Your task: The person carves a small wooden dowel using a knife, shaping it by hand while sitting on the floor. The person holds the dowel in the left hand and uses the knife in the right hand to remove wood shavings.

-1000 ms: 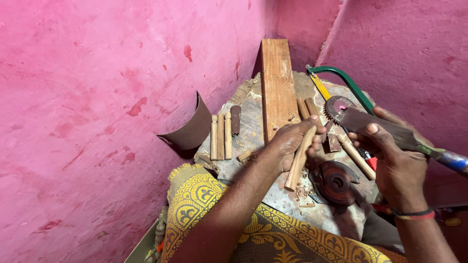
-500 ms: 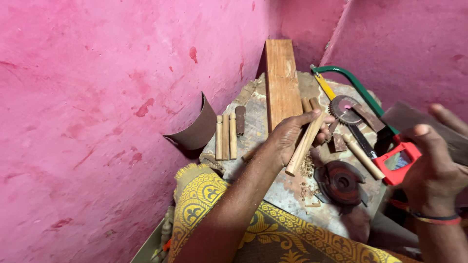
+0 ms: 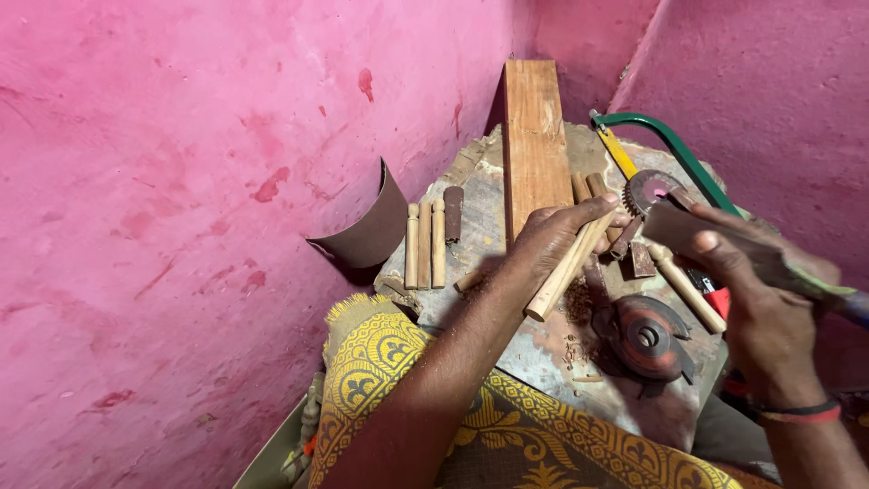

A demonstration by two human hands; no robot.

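The left hand holds a wooden stick over the stone block. The right hand grips a flat tool beside the stick.

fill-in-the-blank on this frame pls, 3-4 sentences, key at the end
1. The left hand holds a wooden ____ tilted over the stone slab.
2. Beside the curled sandpaper, ____ turned pegs lie side by side.
3. The walls around the slab are painted ____.
4. The right hand grips a flat tool, and the saw behind it has a ____ frame.

Missing words: stick; three; pink; green
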